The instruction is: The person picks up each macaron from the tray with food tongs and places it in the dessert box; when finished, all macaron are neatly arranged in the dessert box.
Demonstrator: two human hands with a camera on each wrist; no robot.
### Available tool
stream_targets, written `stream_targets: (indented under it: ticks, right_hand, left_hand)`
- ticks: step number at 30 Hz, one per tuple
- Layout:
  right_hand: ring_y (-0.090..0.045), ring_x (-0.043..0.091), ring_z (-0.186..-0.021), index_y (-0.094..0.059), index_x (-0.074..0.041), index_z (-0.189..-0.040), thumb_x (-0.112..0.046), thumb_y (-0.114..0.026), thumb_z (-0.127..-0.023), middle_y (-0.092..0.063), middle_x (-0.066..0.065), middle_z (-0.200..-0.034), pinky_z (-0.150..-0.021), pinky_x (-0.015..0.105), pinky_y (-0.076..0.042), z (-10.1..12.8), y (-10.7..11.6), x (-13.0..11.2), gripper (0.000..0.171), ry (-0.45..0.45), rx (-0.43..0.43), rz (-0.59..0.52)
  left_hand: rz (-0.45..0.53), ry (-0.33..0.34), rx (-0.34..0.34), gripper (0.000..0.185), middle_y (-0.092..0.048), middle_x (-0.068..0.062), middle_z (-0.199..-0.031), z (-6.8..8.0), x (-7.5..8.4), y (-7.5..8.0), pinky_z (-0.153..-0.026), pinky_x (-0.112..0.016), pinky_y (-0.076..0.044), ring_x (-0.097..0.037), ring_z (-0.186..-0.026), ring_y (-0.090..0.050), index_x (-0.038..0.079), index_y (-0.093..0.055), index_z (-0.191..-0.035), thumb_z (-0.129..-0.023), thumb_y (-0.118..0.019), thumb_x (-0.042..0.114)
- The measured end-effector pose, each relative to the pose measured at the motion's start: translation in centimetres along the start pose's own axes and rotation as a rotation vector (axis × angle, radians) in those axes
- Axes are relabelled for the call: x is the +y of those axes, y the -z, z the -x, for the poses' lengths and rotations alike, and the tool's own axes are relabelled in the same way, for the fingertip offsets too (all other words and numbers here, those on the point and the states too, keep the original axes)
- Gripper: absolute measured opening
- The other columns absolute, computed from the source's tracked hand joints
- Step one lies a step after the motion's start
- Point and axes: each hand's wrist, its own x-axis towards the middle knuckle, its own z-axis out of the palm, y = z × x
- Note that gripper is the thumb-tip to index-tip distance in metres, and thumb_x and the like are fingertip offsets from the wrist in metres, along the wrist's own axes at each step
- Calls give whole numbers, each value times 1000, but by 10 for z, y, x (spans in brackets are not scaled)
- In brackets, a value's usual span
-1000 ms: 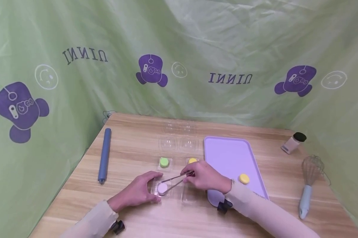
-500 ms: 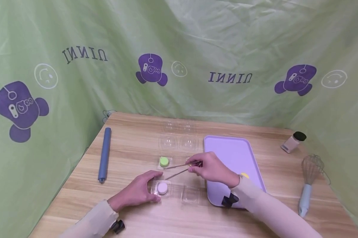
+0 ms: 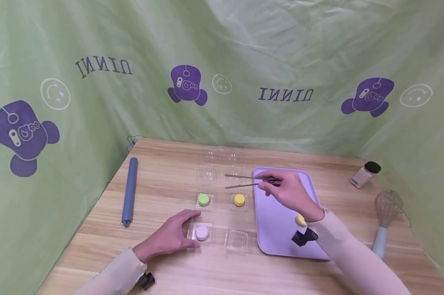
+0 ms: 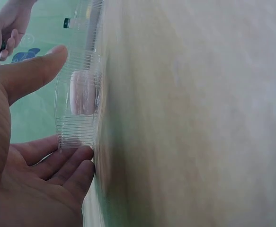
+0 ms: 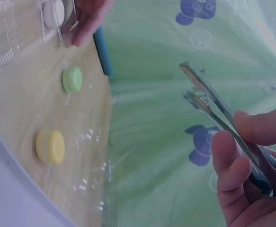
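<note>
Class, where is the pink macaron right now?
In the head view, the pink macaron sits in a clear plastic tray near the table's front edge, beside the left hand.

The table point(image 3: 163, 270) is pale wood with a visible grain and a matt, smooth top. The tongs point(image 3: 244, 181) in the right hand point(image 3: 288, 192) are thin bare metal, shiny, with toothed tips. The clamshell tray point(image 3: 216, 235) under the left hand point(image 3: 170, 235) is clear, glossy thin plastic with ribbed walls. The macarons, pink point(image 3: 201, 232), green point(image 3: 203, 200) and yellow point(image 3: 238, 199), look matt and smooth. The lilac tray point(image 3: 281, 229) is smooth plastic with a soft sheen. The backdrop point(image 3: 244, 49) is thin, wrinkled green sheeting, faintly glossy. The whisk point(image 3: 386, 205) has metal wires and a matt pale-blue handle. The blue rolling pin point(image 3: 130, 190) looks matt.
</note>
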Motion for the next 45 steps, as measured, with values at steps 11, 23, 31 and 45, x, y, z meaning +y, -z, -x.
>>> stream_targets:
  ticks: [11,23,31,45]
  right_hand:
    - [-66,11,-59,-76,-9,-111,-12,-76,-90,-71,2,-71,-52,19,-49,12,33,14,21,-48,115,-1]
    - [-60,3,-55,-75,-3,-112,-10,-75,-91,-70,2,-66,-46,19,-46,23,55,23,23,-82,209,10]
    - [-59,3,-53,-75,-3,-112,-11,-75,-91,-66,-13,-63,-43,20,-45,26,63,26,23,-92,251,-21]
    - [-56,8,-52,-73,2,-114,-13,-75,-92,-66,-8,-61,-46,22,-48,51,77,47,27,-180,284,-32]
  left_hand:
    - [0,-7,19,90,-61,-7,-142,-2,4,4,-116,-54,-44,-31,-134,-57,8,-53,-144,-68,-92,36]
    - [-58,-73,80,90,-56,-4,-148,-16,38,23,-117,-57,-44,-32,-138,-53,12,-52,-146,-69,-93,32]
    - [-145,-166,-68,90,-51,-9,-153,-31,67,3,-121,-50,-41,-28,-143,-48,13,-49,-149,-72,-90,39]
    - [-295,-155,-233,93,-50,-2,-155,-44,70,-28,-123,-40,-40,-20,-145,-46,15,-48,-150,-72,-90,44]
